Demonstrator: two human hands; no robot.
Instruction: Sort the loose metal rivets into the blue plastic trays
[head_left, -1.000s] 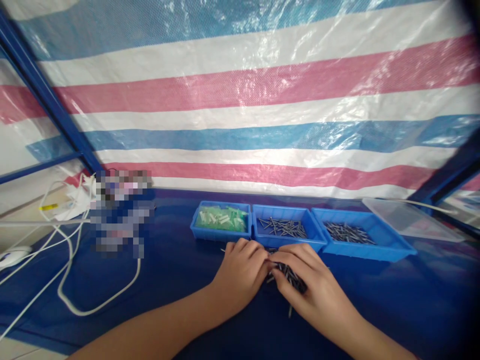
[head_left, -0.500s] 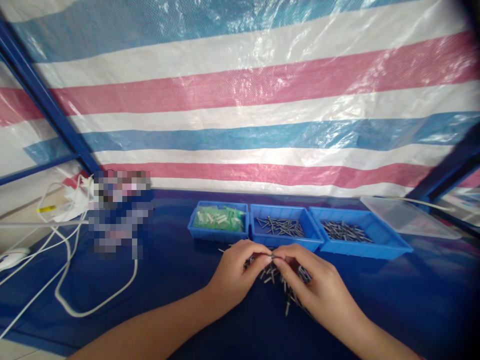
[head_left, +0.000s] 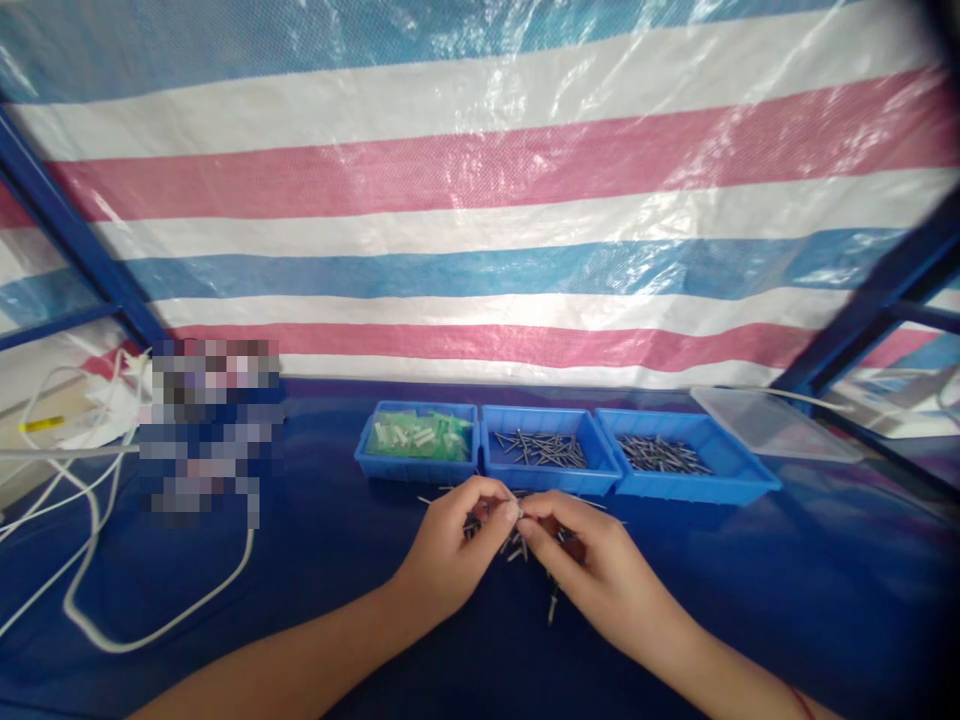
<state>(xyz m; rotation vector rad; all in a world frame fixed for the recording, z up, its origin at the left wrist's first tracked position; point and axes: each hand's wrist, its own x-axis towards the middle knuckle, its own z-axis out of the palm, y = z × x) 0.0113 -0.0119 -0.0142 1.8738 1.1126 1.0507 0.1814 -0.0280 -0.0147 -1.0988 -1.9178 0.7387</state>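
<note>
Pinching a small metal piece (head_left: 518, 510) between thumb and forefinger of the left hand (head_left: 444, 555), and closing on it from the other side with thumb and forefinger of the right hand (head_left: 611, 568) — too small and too covered to tell its exact shape. Holding both hands low over a loose heap of metal pins (head_left: 516, 550) on the blue worktop (head_left: 322, 520), and covering much of that heap from view. Seeing a single pin (head_left: 553, 608) jutting toward the near side, close to the right thumb. Beyond the heap, finding three blue containers in a row: a left bin (head_left: 416, 468) with white pieces (head_left: 405, 434) amid green wrapping (head_left: 454, 442), a middle bin (head_left: 551, 480) with scattered pins (head_left: 540, 450), and a right bin (head_left: 690, 488) with pins (head_left: 660, 455) gathered toward its left end. Behind the right bin, seeing a clear flat sheet (head_left: 772, 425) on the worktop. Well to the left, finding a white cable (head_left: 240, 575) looping near a pixelated patch — cannot tell what lies under it. At the back, seeing a striped tarpaulin (head_left: 450, 190) in red, white and blue
</note>
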